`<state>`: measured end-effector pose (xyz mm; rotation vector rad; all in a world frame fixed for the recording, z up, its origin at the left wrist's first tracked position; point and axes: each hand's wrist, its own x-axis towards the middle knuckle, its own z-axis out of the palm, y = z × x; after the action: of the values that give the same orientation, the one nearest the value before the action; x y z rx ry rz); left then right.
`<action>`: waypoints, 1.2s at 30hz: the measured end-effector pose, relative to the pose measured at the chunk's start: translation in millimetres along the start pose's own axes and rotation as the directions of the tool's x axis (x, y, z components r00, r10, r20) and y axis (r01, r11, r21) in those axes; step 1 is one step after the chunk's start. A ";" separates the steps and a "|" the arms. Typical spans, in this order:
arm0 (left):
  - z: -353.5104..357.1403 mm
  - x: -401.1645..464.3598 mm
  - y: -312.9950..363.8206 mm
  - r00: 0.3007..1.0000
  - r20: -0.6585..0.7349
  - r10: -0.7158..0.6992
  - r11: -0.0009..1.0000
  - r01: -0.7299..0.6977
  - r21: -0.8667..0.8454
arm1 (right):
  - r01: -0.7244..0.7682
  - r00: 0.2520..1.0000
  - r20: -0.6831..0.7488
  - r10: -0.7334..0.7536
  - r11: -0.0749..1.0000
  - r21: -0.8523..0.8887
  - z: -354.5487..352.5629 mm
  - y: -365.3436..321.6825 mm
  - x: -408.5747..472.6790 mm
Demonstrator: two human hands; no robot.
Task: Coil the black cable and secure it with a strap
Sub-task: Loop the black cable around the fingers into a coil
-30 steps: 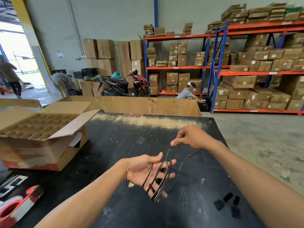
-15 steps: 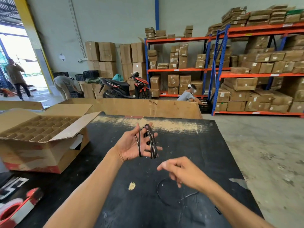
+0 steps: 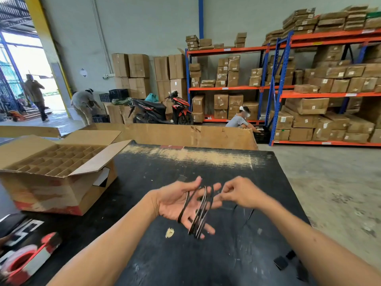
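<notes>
Several loops of the black cable (image 3: 201, 211) are wound around the spread fingers of my left hand (image 3: 177, 201), which is held palm up above the black table (image 3: 206, 259). My right hand (image 3: 239, 191) sits just to the right of the coil, its fingertips pinching the cable's free run. That loose tail (image 3: 246, 218) hangs down below my right wrist onto the table. Small black strap pieces (image 3: 280, 262) lie on the table at the lower right.
An open cardboard box with a divider grid (image 3: 57, 162) stands at the left of the table. A red tape dispenser (image 3: 22, 260) lies at the lower left corner. Cardboard sheets line the far edge; the concrete floor drops off to the right.
My right hand rose from low over the table to beside the coil, bringing the cable's free run with it. My left hand lowered and tilted, with the loops still around its fingers.
</notes>
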<state>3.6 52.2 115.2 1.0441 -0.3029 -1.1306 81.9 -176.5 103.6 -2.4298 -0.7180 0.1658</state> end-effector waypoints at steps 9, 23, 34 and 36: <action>-30.2 13.8 -18.3 0.977 -0.205 -0.063 0.998 0.067 0.012 | 0.178 0.982 0.119 -0.147 0.934 -0.310 -65.4 -54.1 17.5; -37.6 5.7 29.4 0.741 -0.400 0.540 0.769 -0.627 -0.124 | -0.017 0.999 0.048 -0.022 0.728 0.686 51.2 -18.6 -50.5; 10.3 -0.3 33.9 0.896 -0.072 0.437 0.896 -0.441 -0.055 | -0.158 0.985 0.140 0.102 0.861 0.483 58.3 23.0 -38.3; 13.1 4.1 24.7 0.947 -0.025 0.321 0.946 -0.322 -0.038 | -0.156 0.988 0.068 0.141 0.913 0.376 45.1 26.7 -28.1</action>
<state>11.3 42.8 140.7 0.9282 -0.4177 -0.8285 57.8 -186.5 50.1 -2.1079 -0.4647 0.3792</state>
